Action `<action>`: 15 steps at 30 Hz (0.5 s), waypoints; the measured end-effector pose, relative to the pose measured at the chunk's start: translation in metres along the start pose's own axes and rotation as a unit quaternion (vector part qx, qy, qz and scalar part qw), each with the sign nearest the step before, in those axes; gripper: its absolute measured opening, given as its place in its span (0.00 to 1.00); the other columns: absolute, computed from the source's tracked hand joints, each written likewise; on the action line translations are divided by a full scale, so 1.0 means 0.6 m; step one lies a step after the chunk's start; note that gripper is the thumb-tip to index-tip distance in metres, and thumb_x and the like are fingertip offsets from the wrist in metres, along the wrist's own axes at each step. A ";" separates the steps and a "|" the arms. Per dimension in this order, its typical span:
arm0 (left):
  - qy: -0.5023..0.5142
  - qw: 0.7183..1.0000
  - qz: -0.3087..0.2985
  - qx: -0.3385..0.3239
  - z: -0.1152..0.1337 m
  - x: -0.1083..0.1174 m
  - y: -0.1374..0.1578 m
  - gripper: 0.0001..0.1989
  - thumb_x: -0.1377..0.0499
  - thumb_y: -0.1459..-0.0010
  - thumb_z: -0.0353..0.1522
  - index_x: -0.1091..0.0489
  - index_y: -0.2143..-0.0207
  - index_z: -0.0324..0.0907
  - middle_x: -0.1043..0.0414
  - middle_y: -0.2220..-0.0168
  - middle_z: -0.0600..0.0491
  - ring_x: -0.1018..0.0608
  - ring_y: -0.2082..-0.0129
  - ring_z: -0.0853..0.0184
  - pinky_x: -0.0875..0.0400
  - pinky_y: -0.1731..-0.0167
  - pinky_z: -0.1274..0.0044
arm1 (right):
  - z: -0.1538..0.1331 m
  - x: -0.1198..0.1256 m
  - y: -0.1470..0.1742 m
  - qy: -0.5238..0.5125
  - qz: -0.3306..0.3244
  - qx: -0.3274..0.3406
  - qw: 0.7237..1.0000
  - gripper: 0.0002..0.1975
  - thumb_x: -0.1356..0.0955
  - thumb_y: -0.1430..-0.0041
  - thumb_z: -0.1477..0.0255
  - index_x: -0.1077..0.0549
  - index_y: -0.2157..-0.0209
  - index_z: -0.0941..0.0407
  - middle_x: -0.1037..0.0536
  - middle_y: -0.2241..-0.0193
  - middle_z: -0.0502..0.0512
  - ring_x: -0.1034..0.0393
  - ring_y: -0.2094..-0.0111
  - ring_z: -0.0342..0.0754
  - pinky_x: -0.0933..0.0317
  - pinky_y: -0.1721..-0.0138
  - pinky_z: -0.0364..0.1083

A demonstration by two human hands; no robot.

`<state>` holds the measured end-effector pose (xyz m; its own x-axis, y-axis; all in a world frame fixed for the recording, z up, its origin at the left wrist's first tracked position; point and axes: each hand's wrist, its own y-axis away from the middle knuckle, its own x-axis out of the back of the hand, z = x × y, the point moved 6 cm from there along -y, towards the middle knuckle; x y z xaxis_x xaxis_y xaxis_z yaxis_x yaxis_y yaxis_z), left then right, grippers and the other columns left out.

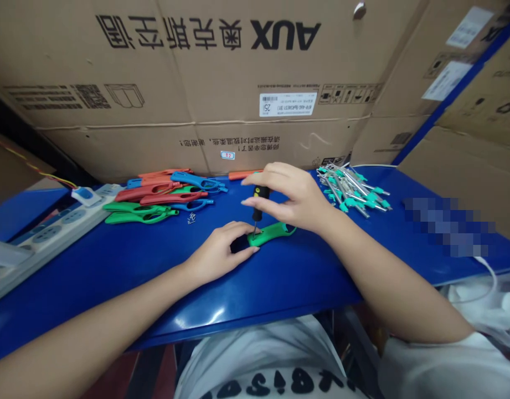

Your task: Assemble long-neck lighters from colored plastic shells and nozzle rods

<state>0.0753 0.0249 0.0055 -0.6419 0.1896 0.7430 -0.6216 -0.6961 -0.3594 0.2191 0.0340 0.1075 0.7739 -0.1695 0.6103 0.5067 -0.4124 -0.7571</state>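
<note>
A green plastic handle casing (272, 235) lies on the blue table in front of me. My left hand (221, 247) pinches its left end between thumb and fingers. In my right hand (294, 194) is a black and yellow screwdriver (258, 206), held upright with its shaft pointing down. The tip meets the casing near its left end; whether it sits in a screw is too small to tell. Left of my hands is a little heap of small screws (191, 218). Beyond it lies a pile of red, blue, orange and green handle casings (163, 195).
Metal rods with teal plastic parts (352, 188) are heaped at the back right. An orange piece (243, 175) lies behind my right hand. A white power strip (67, 219) runs along the left. Cardboard (221, 77) walls the back. A blurred-out object with a white cable (489, 271) lies right.
</note>
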 end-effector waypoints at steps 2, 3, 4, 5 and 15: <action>0.002 1.000 0.002 -0.004 0.000 0.000 0.000 0.10 0.37 0.38 0.34 0.27 0.54 0.43 0.21 0.53 0.50 0.21 0.52 0.61 0.27 0.48 0.68 | 0.000 -0.004 -0.001 -0.057 -0.041 -0.005 0.998 0.17 0.39 0.28 0.65 0.27 0.45 0.56 0.20 0.54 0.59 0.27 0.54 0.48 0.33 0.50 0.50; 0.002 1.000 0.003 -0.005 0.000 0.001 0.000 0.10 0.37 0.38 0.34 0.27 0.55 0.42 0.21 0.53 0.50 0.20 0.52 0.61 0.27 0.49 0.68 | 0.000 -0.007 -0.001 -0.093 -0.059 -0.012 0.994 0.18 0.40 0.27 0.68 0.30 0.41 0.56 0.21 0.52 0.59 0.27 0.52 0.47 0.33 0.49 0.49; 0.001 1.000 0.003 -0.007 0.000 0.001 0.000 0.10 0.37 0.38 0.34 0.27 0.55 0.42 0.21 0.53 0.50 0.20 0.52 0.61 0.27 0.49 0.68 | -0.001 -0.008 -0.001 -0.119 -0.070 -0.018 0.990 0.19 0.41 0.27 0.69 0.31 0.40 0.56 0.21 0.51 0.58 0.27 0.52 0.46 0.33 0.49 0.48; -0.001 1.000 0.003 -0.007 0.000 0.001 -0.001 0.10 0.37 0.38 0.34 0.27 0.54 0.42 0.21 0.53 0.50 0.20 0.52 0.61 0.27 0.49 0.68 | 0.000 -0.009 -0.001 -0.130 -0.069 -0.022 0.989 0.18 0.40 0.28 0.69 0.31 0.40 0.56 0.21 0.52 0.58 0.26 0.54 0.45 0.32 0.50 0.47; 0.001 1.000 0.005 -0.003 -0.001 0.001 -0.002 0.10 0.36 0.38 0.34 0.27 0.55 0.43 0.21 0.53 0.50 0.20 0.52 0.60 0.27 0.48 0.68 | 0.003 -0.007 0.000 0.001 -0.015 -0.012 1.000 0.17 0.38 0.29 0.62 0.25 0.49 0.57 0.20 0.55 0.60 0.26 0.53 0.50 0.33 0.50 0.50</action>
<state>0.0753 0.0262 0.0063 -0.6488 0.1854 0.7381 -0.6185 -0.6934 -0.3696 0.2164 0.0367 0.1045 0.7576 -0.1585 0.6332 0.5203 -0.4391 -0.7324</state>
